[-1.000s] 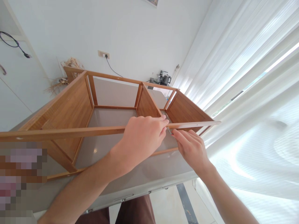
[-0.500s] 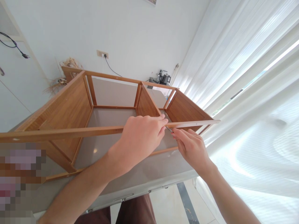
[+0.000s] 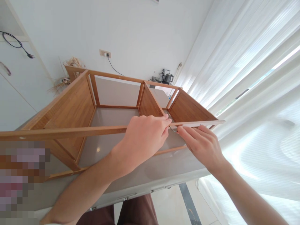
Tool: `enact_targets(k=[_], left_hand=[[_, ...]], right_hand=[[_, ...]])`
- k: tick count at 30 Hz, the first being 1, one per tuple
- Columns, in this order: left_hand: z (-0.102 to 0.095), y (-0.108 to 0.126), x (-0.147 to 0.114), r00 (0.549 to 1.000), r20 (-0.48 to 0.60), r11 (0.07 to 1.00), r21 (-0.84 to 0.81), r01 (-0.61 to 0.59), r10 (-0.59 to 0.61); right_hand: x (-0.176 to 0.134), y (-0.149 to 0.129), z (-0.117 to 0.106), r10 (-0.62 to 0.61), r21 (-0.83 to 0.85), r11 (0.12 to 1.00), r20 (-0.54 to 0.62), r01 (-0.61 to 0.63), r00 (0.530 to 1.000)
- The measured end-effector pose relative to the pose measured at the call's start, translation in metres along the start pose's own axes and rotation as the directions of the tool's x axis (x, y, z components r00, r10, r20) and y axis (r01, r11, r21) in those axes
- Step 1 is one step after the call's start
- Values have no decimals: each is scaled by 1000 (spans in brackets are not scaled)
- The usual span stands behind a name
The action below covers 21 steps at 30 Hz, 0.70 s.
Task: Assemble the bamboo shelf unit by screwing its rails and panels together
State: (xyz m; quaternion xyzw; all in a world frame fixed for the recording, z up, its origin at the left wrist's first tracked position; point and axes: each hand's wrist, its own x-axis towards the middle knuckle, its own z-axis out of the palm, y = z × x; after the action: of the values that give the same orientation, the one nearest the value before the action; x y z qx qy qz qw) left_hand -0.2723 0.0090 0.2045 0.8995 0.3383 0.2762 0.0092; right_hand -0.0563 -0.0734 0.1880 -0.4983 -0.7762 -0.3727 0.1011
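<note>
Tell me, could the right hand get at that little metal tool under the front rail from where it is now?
Probably yes. The right hand already has its fingertips at the small metal tool just below the front rail, with nothing between them. The left hand grips the rail beside it but doesn't cover the tool.

R hand (image 3: pixel 204 145) — higher, nearer rail (image 3: pixel 70 132)

Shelf frame (image 3: pixel 77 103): wood, warm brown, visible grain, satin finish, smooth. Front rail (image 3: pixel 70 132) same wood, thin strip. Small tool (image 3: pixel 172 129) between the hands: bare metal, shiny, too small to tell more. Table (image 3: pixel 150 172): pale grey top, smooth, semi-gloss, shows reflections. Curtain (image 3: pixel 246 62): sheer white cloth, matt. Wall (image 3: pixel 131 28): white paint, matt.
</note>
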Motion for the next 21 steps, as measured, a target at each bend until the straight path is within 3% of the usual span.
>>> enact_targets(k=[4,8,10,13,16,21], left_hand=[[1,0,0,1000,-24,1000,21,-3,4],[1,0,0,999,-41,1000,24,5,-4],[1,1,0,999,-45,1000,19,4,-3],[0,1,0,999,-38,1000,22,14,-13],[1,2,0,999,-25,999,23,25,-25],[3,0,1,999,-39,1000,27,12,-11]], right_hand=[[3,2,-1,6,69,998,26,-8,1000],[-1,-16,10,138,262,955,12,-137,990],[-3,-30,16,250,391,885,64,-255,966],[-3,-52,24,413,579,701,145,-416,899],[-2,-69,29,533,679,552,158,-483,831],[-3,-81,40,619,715,505,91,-484,780]])
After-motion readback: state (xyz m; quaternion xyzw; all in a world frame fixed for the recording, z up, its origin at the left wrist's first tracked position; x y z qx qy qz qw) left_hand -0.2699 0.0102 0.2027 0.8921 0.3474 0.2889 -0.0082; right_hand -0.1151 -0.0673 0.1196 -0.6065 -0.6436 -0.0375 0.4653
